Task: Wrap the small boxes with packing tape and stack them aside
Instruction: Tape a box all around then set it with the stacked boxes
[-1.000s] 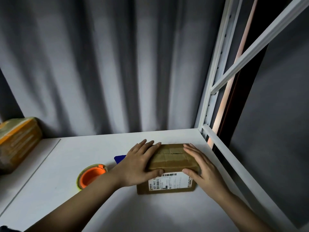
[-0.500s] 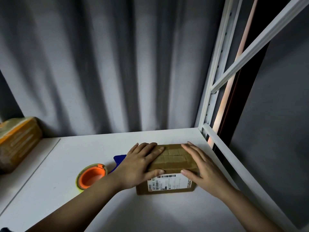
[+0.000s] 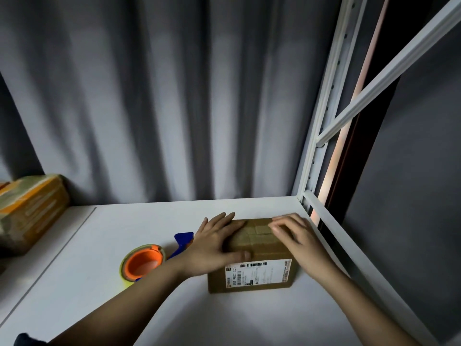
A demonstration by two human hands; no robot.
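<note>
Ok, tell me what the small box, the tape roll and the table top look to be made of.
Small box: brown cardboard, matt, with glossy clear tape strips across its top and a white printed paper label on its front.
Tape roll: yellowish translucent plastic tape on a smooth orange core, probably plastic.
Table top: smooth white surface with a faint sheen; painted board or laminate, hard to say.

Ahead of you: grey curtain [image 3: 154, 101] in deep folds | under you: white shelf [image 3: 104, 245], seam running down its left part | your right: white rack post [image 3: 321, 136] with holes, slanted brace [image 3: 389, 81] | beyond: dark wall [image 3: 419, 196], pinkish strip of light [image 3: 349, 116] | room dim
</note>
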